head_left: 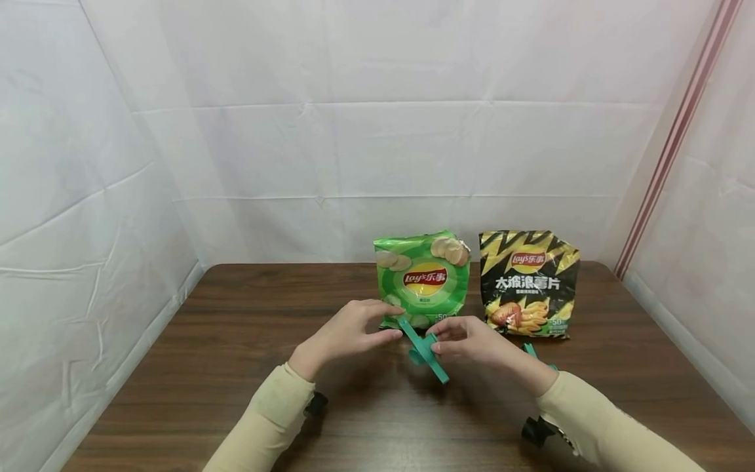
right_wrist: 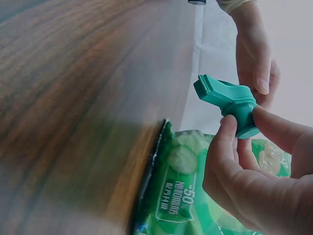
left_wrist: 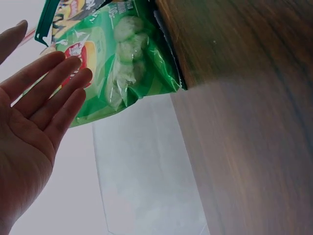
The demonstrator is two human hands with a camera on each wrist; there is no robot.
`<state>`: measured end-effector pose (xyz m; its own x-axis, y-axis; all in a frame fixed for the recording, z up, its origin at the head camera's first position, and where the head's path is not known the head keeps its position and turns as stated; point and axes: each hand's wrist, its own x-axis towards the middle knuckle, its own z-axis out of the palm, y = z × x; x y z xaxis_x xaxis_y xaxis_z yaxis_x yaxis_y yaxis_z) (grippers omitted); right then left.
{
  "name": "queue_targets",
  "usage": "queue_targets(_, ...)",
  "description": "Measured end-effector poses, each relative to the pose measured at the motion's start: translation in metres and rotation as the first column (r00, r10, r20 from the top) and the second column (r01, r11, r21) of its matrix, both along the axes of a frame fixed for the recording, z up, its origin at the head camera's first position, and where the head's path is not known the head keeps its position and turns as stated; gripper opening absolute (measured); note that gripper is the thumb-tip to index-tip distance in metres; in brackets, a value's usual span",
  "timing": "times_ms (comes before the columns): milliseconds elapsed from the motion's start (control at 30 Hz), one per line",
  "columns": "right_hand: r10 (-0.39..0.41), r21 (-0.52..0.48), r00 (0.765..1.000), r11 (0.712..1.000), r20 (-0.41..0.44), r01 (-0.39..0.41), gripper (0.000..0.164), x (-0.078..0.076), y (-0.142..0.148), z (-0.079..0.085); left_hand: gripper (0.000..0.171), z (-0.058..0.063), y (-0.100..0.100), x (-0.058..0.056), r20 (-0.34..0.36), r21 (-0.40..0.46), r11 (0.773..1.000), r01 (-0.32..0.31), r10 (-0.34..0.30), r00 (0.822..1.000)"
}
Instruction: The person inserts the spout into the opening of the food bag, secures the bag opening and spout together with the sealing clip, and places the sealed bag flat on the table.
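Note:
A teal bag clip [head_left: 422, 349] is pinched between the thumb and fingers of my right hand [head_left: 474, 339]. The right wrist view shows the thumb and a fingertip on the round part of that bag clip [right_wrist: 239, 111]. My left hand [head_left: 348, 333] is beside the clip's far end. Its fingers are straight in the left wrist view, with a gap between the palm [left_wrist: 24, 132] and the clip [left_wrist: 46, 22]. Just behind both hands stands a green Lay's chip bag [head_left: 425, 282], its top right corner crumpled.
A black and yellow Lay's chip bag [head_left: 527, 285] stands right of the green one. A second teal clip [head_left: 531, 351] lies on the brown table [head_left: 236, 354], partly hidden by the right forearm. White sheeting [head_left: 354, 151] surrounds the back and sides.

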<state>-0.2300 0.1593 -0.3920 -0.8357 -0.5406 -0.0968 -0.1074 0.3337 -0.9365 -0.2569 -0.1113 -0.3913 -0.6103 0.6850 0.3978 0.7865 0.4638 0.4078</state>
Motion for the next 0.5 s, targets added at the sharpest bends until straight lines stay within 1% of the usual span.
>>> queue_targets(133, -0.006, 0.022, 0.999, 1.0, -0.037, 0.007, 0.038, -0.002, 0.0006, 0.0044, 0.036, 0.0008, 0.0012, -0.0002, 0.042, 0.048, 0.998, 0.03, -0.032, 0.999)
queue_targets(367, 0.001, -0.015, 1.0, 1.0, -0.008, -0.001, 0.039, -0.0036, -0.0011, 0.0069, 0.029, 0.0041, 0.006, 0.0005, 0.067, 0.099, 0.994, 0.035, -0.042, 0.997)
queue_targets(500, 0.006, -0.005, 1.0, 1.0, -0.011, -0.006, 0.039, -0.0028, -0.0024, 0.0092, 0.026, 0.0058, 0.0072, 0.001, 0.111, 0.123, 0.991, 0.049, -0.063, 0.992)
